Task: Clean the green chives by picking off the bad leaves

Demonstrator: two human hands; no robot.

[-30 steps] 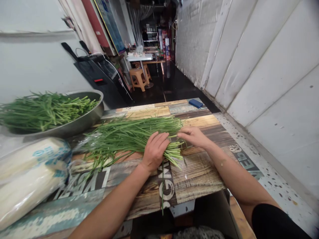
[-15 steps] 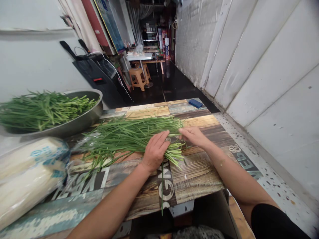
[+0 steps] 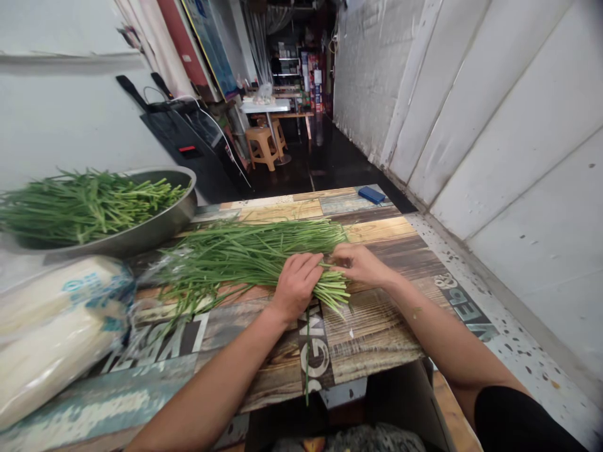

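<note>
A loose bundle of long green stalks (image 3: 235,254) lies across the printed wooden table (image 3: 377,326). My left hand (image 3: 296,285) rests palm down on the cut ends of the stalks, fingers curled over them. Just to its right, my right hand (image 3: 358,263) pinches at the stalk ends with closed fingertips. The two hands nearly touch. One single stalk (image 3: 307,351) lies apart, pointing toward me over the table's front edge.
A metal bowl (image 3: 155,229) heaped with more green stalks stands at the back left. A plastic-wrapped white package (image 3: 51,326) lies at the left. A small blue object (image 3: 371,194) sits at the table's far edge. A white wall runs along the right.
My right hand has slid left toward my left hand and closed on the stalk ends. My left hand has shifted slightly right over the bundle.
</note>
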